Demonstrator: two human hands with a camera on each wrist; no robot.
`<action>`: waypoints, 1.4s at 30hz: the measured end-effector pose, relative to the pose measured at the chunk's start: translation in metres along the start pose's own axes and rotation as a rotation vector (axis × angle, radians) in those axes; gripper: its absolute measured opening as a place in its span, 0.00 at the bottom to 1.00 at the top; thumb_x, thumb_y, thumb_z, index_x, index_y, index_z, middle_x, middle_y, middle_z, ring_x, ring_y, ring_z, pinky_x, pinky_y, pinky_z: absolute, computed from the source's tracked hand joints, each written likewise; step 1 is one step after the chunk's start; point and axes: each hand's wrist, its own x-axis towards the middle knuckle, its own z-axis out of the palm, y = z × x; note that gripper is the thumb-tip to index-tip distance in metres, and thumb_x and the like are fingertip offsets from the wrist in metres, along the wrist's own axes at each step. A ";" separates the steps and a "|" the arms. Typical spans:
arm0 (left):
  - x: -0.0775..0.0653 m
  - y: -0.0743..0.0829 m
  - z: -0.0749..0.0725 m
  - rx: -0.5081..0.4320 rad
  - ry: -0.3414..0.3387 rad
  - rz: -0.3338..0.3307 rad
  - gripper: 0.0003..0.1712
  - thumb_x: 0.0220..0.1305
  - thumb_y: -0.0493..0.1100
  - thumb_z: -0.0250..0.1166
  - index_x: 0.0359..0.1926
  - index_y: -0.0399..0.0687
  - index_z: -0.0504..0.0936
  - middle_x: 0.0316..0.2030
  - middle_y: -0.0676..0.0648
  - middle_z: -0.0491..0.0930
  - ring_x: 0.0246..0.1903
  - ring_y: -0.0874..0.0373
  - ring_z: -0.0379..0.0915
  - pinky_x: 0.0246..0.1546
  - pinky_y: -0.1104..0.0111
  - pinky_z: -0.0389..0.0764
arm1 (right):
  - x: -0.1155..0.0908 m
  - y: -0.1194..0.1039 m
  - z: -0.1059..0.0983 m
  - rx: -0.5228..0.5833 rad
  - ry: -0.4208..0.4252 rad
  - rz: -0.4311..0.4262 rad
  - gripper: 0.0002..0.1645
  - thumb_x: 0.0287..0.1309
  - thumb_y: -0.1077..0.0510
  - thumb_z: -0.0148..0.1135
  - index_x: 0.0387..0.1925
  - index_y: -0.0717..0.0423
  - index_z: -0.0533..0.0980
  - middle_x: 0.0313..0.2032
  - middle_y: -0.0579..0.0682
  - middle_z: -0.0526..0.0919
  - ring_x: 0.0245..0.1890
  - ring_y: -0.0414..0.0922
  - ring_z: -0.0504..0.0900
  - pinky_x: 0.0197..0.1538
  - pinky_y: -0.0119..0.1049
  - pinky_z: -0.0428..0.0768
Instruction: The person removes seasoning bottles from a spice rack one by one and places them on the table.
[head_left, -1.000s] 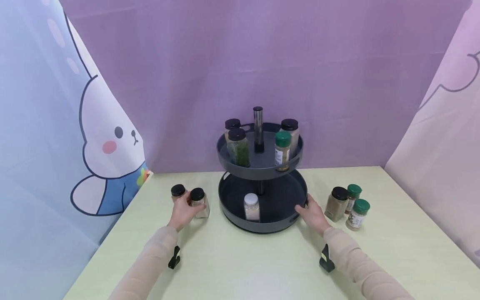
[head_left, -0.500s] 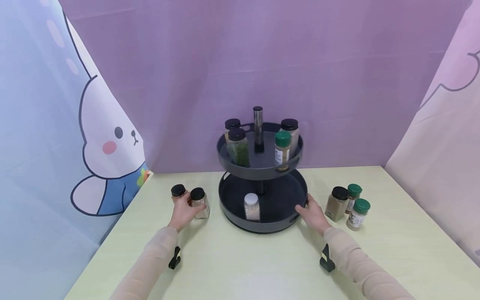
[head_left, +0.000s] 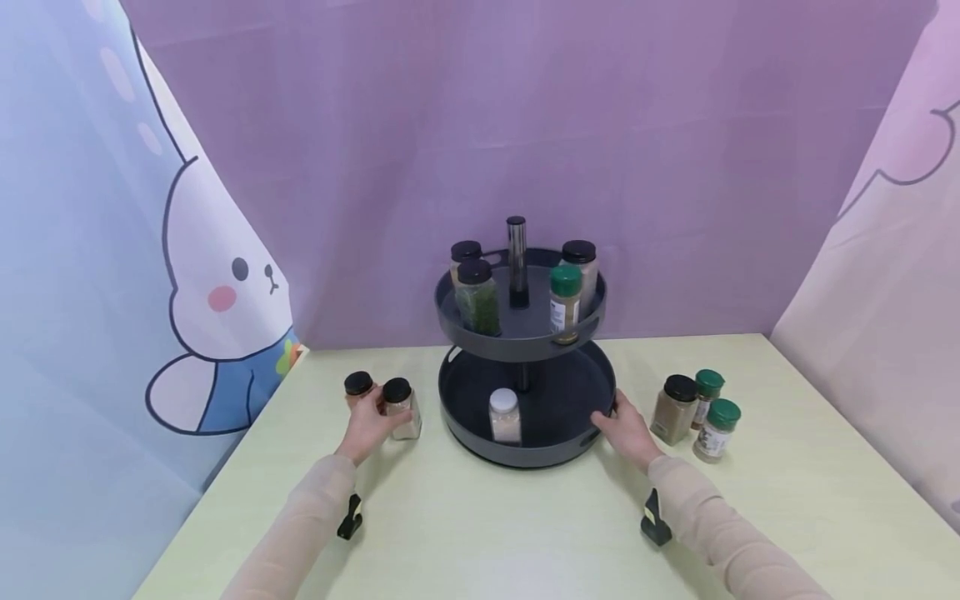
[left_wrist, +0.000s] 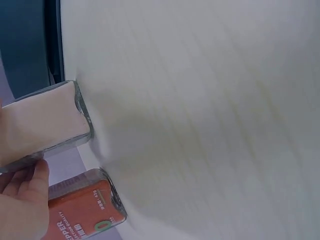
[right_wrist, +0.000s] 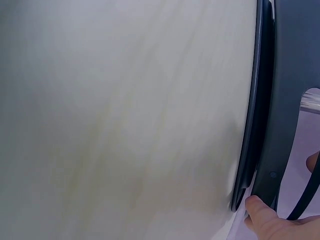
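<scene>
In the head view my left hand holds a black-lidded spice jar of pale powder, standing on the table left of a two-tier turntable rack. Its fingers lie between this jar and a second black-lidded jar; the left wrist view shows that one with an orange-red pepper label. My right hand grips the lower tray's wall at the right. In the right wrist view a digit presses outside the dark tray wall, and another fingertip shows through the handle slot.
A white-lidded jar stands in the lower tray. The upper tray bears several jars, among them a green-lidded one. Right of the rack stand a black-lidded jar and two green-lidded jars. A purple cloth hangs behind the table.
The whole head view has shifted very slightly. Both hands, the jars and the rack keep their places.
</scene>
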 end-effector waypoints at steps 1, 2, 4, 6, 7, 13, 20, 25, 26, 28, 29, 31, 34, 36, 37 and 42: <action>-0.001 0.000 0.000 0.000 -0.001 -0.003 0.35 0.51 0.43 0.69 0.59 0.37 0.67 0.54 0.34 0.72 0.55 0.43 0.68 0.58 0.55 0.70 | 0.000 0.000 0.000 -0.002 0.000 -0.002 0.41 0.62 0.56 0.47 0.68 0.69 0.42 0.67 0.69 0.50 0.67 0.61 0.50 0.69 0.52 0.53; -0.001 0.000 -0.001 0.001 -0.004 -0.006 0.35 0.51 0.43 0.69 0.59 0.37 0.67 0.54 0.35 0.72 0.56 0.43 0.68 0.59 0.55 0.69 | 0.000 0.000 0.001 -0.005 0.002 -0.004 0.41 0.62 0.56 0.48 0.68 0.69 0.43 0.67 0.69 0.51 0.67 0.61 0.51 0.68 0.52 0.53; -0.002 0.002 -0.003 -0.008 -0.003 -0.007 0.37 0.51 0.42 0.69 0.61 0.37 0.65 0.55 0.34 0.71 0.57 0.43 0.67 0.59 0.55 0.69 | 0.000 0.001 0.001 -0.011 0.004 -0.008 0.40 0.62 0.56 0.48 0.68 0.69 0.44 0.66 0.69 0.51 0.67 0.61 0.51 0.68 0.52 0.54; -0.003 0.004 -0.005 -0.018 -0.003 -0.005 0.40 0.51 0.41 0.69 0.63 0.36 0.62 0.57 0.33 0.70 0.58 0.42 0.66 0.60 0.54 0.68 | 0.000 0.001 0.002 -0.014 0.007 -0.012 0.40 0.61 0.56 0.48 0.68 0.69 0.45 0.66 0.69 0.52 0.67 0.61 0.52 0.68 0.52 0.55; -0.003 0.005 -0.006 -0.022 -0.003 -0.003 0.41 0.51 0.41 0.69 0.64 0.37 0.60 0.57 0.33 0.69 0.58 0.42 0.65 0.60 0.54 0.68 | 0.000 0.001 0.002 -0.016 0.008 -0.013 0.40 0.61 0.56 0.48 0.68 0.69 0.45 0.66 0.69 0.53 0.67 0.61 0.53 0.68 0.52 0.55; 0.000 0.012 -0.011 -0.049 -0.009 0.029 0.43 0.52 0.41 0.69 0.66 0.40 0.58 0.62 0.37 0.65 0.62 0.45 0.61 0.62 0.57 0.65 | 0.000 0.000 0.001 -0.004 0.001 -0.007 0.41 0.62 0.56 0.48 0.68 0.69 0.43 0.67 0.69 0.51 0.67 0.61 0.51 0.68 0.52 0.53; -0.003 0.032 -0.016 0.069 0.039 0.062 0.39 0.52 0.48 0.68 0.64 0.51 0.64 0.27 0.44 0.70 0.34 0.50 0.68 0.38 0.64 0.73 | -0.001 0.000 0.001 -0.008 0.011 -0.009 0.40 0.62 0.56 0.48 0.68 0.69 0.45 0.66 0.69 0.52 0.67 0.61 0.52 0.68 0.52 0.54; -0.006 0.051 -0.015 0.105 0.021 0.107 0.38 0.53 0.51 0.67 0.64 0.56 0.64 0.54 0.45 0.73 0.60 0.43 0.62 0.63 0.44 0.54 | -0.001 0.000 0.000 -0.004 0.011 -0.014 0.40 0.62 0.56 0.48 0.68 0.70 0.44 0.66 0.69 0.52 0.67 0.61 0.52 0.68 0.52 0.54; -0.007 0.054 -0.014 0.112 0.007 0.118 0.38 0.53 0.52 0.67 0.64 0.57 0.64 0.61 0.48 0.68 0.64 0.45 0.58 0.64 0.42 0.50 | -0.001 0.000 0.000 -0.003 0.012 -0.016 0.40 0.62 0.57 0.48 0.67 0.70 0.45 0.66 0.69 0.52 0.67 0.61 0.52 0.68 0.52 0.54; -0.008 0.060 -0.011 0.106 -0.030 0.141 0.38 0.53 0.52 0.67 0.65 0.57 0.63 0.65 0.50 0.63 0.65 0.47 0.56 0.64 0.41 0.49 | -0.001 0.000 0.000 -0.004 0.014 -0.020 0.39 0.61 0.57 0.48 0.67 0.70 0.45 0.66 0.69 0.53 0.67 0.61 0.52 0.68 0.52 0.54; -0.008 0.062 -0.009 0.100 -0.051 0.149 0.38 0.54 0.52 0.67 0.65 0.58 0.63 0.65 0.51 0.62 0.65 0.49 0.56 0.65 0.43 0.50 | -0.001 0.001 0.000 -0.004 0.014 -0.022 0.39 0.61 0.57 0.48 0.67 0.70 0.45 0.66 0.69 0.53 0.67 0.61 0.52 0.68 0.52 0.54; -0.009 0.067 -0.004 0.076 -0.101 0.159 0.39 0.54 0.51 0.67 0.66 0.57 0.62 0.66 0.51 0.62 0.66 0.51 0.55 0.65 0.48 0.57 | -0.001 0.001 0.000 -0.005 0.013 -0.023 0.39 0.61 0.57 0.48 0.67 0.70 0.46 0.66 0.69 0.53 0.67 0.61 0.52 0.68 0.52 0.54; -0.011 0.073 0.006 0.046 -0.170 0.172 0.40 0.54 0.49 0.67 0.67 0.55 0.60 0.66 0.50 0.62 0.66 0.50 0.54 0.64 0.53 0.62 | 0.000 0.002 0.000 -0.009 0.009 -0.020 0.40 0.62 0.56 0.48 0.67 0.70 0.45 0.66 0.69 0.52 0.67 0.61 0.52 0.68 0.52 0.54; -0.013 0.076 0.013 0.037 -0.212 0.168 0.41 0.53 0.50 0.68 0.67 0.54 0.60 0.65 0.50 0.62 0.66 0.49 0.55 0.64 0.55 0.62 | 0.000 0.002 0.000 -0.009 0.006 -0.016 0.40 0.62 0.56 0.48 0.68 0.69 0.45 0.66 0.69 0.52 0.67 0.61 0.51 0.68 0.52 0.54; -0.013 0.078 0.016 0.030 -0.233 0.167 0.42 0.53 0.49 0.68 0.67 0.53 0.60 0.65 0.49 0.63 0.65 0.49 0.56 0.64 0.55 0.62 | 0.001 0.002 0.000 -0.010 0.006 -0.013 0.40 0.62 0.56 0.48 0.68 0.69 0.44 0.66 0.69 0.52 0.67 0.62 0.51 0.68 0.52 0.53; -0.016 0.084 0.033 -0.006 -0.325 0.180 0.42 0.53 0.47 0.68 0.67 0.46 0.60 0.63 0.46 0.65 0.63 0.46 0.60 0.63 0.56 0.64 | 0.001 0.002 0.001 -0.002 0.011 -0.012 0.40 0.62 0.56 0.48 0.68 0.69 0.45 0.66 0.69 0.52 0.67 0.61 0.52 0.68 0.52 0.54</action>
